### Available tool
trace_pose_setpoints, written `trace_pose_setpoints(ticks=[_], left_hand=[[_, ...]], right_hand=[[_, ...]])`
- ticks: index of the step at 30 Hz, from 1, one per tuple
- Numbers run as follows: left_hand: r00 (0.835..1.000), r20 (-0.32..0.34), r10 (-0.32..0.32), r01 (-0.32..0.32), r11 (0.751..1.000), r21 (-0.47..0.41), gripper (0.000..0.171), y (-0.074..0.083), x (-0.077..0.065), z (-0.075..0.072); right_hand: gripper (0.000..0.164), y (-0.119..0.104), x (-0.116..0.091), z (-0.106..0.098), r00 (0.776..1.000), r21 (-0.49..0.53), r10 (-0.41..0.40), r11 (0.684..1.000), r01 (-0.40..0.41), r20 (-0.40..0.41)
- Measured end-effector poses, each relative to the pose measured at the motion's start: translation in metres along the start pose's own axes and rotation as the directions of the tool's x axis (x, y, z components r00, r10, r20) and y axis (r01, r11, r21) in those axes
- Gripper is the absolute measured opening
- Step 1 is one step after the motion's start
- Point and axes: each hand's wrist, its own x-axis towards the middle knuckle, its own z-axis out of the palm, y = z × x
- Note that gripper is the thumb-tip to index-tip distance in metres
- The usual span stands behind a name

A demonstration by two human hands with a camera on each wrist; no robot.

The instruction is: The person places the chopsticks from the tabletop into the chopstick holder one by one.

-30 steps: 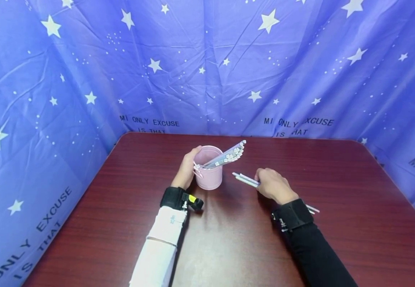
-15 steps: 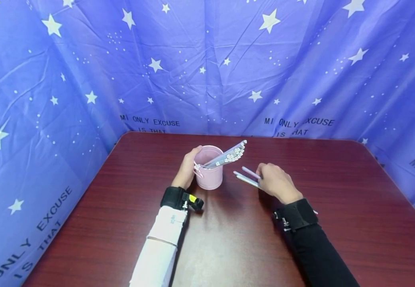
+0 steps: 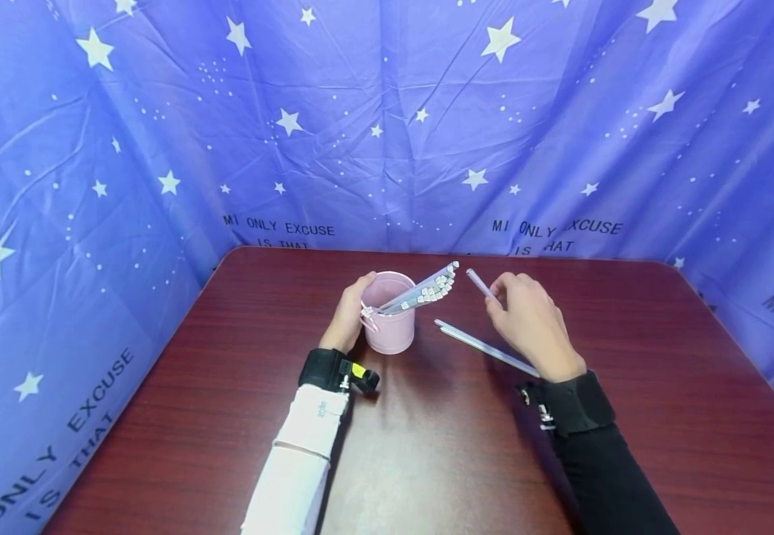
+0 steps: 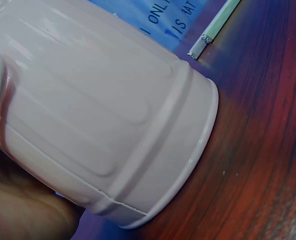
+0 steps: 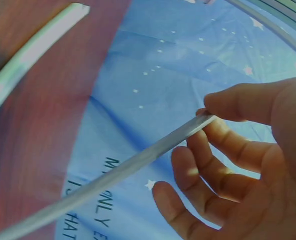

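Note:
A pink bucket [image 3: 390, 334] stands upright on the table, and my left hand [image 3: 345, 316] grips its left side with the thumb at the rim. Leaning out of it to the right is a bundle of slim pale sticks [image 3: 420, 293] with whitish ends. My right hand [image 3: 530, 323] holds one lilac-grey stick [image 3: 482, 285], raised and slanting to the upper left. In the right wrist view the thumb and index finger pinch the end of this stick [image 5: 123, 172], while the other fingers curl loosely apart from it. Two similar sticks [image 3: 483, 347] lie side by side below that hand.
The dark red wood table [image 3: 226, 416] reaches back to a blue star-printed curtain [image 3: 347, 163], which hangs behind it and along both sides. A wrist strap with a camera [image 3: 360, 375] sits beside my left wrist, close over the table.
My right hand has separated one stick from those on the table and raised it, moving slightly right and back. The other two stay lying there. My left hand and the bucket keep their place.

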Motion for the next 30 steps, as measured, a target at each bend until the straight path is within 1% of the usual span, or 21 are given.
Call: trace_pose_setpoints(ticks=[5, 8, 11, 13, 15, 19, 20, 22, 24, 27, 28, 30], left_hand=[[1.000, 0.005, 0.001, -0.001, 1.000, -0.003, 0.052, 0.000, 0.000, 0.000], [1.000, 0.008, 0.002, -0.002, 1.000, -0.003, 0.053, -0.001, -0.001, -0.001], [1.000, 0.008, 0.003, -0.003, 1.000, -0.001, 0.053, -0.001, -0.001, -0.001], [1.000, 0.006, 0.002, -0.002, 1.000, 0.002, 0.053, 0.000, -0.001, -0.001], [1.000, 0.003, 0.001, -0.001, 1.000, 0.003, 0.052, 0.000, -0.001, 0.000], [1.000, 0.002, 0.001, -0.001, 1.000, 0.002, 0.052, 0.000, -0.001, 0.000], [1.000, 0.002, 0.001, -0.001, 1.000, 0.002, 0.051, 0.000, -0.001, 0.000], [1.000, 0.001, 0.002, -0.002, 1.000, 0.003, 0.051, 0.000, -0.001, 0.000], [1.000, -0.003, 0.002, -0.002, 1.000, 0.003, 0.051, 0.000, -0.001, 0.000], [1.000, -0.010, 0.000, 0.000, 1.000, 0.006, 0.051, 0.000, -0.001, 0.000], [1.000, -0.011, 0.000, 0.000, 1.000, 0.008, 0.051, 0.000, -0.001, 0.000], [1.000, -0.011, 0.000, 0.000, 1.000, 0.010, 0.052, 0.000, -0.001, 0.001]], right_hand=[[0.015, -0.007, -0.001, -0.010, 0.994, 0.058, -0.021, 0.998, 0.027, -0.108], [0.014, -0.010, -0.001, -0.016, 0.982, 0.124, -0.043, 0.990, 0.066, -0.184], [0.011, -0.013, -0.001, -0.022, 0.964, 0.192, -0.043, 0.977, 0.096, -0.261], [0.011, -0.014, -0.001, -0.026, 0.949, 0.224, -0.030, 0.969, 0.104, -0.313], [0.012, -0.017, -0.002, -0.030, 0.928, 0.257, -0.015, 0.959, 0.118, -0.371], [0.018, -0.022, -0.005, -0.037, 0.873, 0.324, -0.001, 0.928, 0.182, -0.488], [0.018, -0.024, -0.006, -0.038, 0.858, 0.350, 0.002, 0.913, 0.208, -0.514], [0.019, -0.028, -0.008, -0.040, 0.835, 0.413, 0.003, 0.870, 0.270, -0.550], [0.019, -0.032, -0.009, -0.041, 0.819, 0.488, 0.006, 0.805, 0.337, -0.574], [0.020, -0.040, -0.012, -0.043, 0.809, 0.582, -0.004, 0.693, 0.426, -0.587], [0.020, -0.042, -0.013, -0.043, 0.808, 0.600, -0.012, 0.663, 0.447, -0.589], [0.020, -0.047, -0.015, -0.043, 0.809, 0.628, -0.017, 0.621, 0.469, -0.587]])
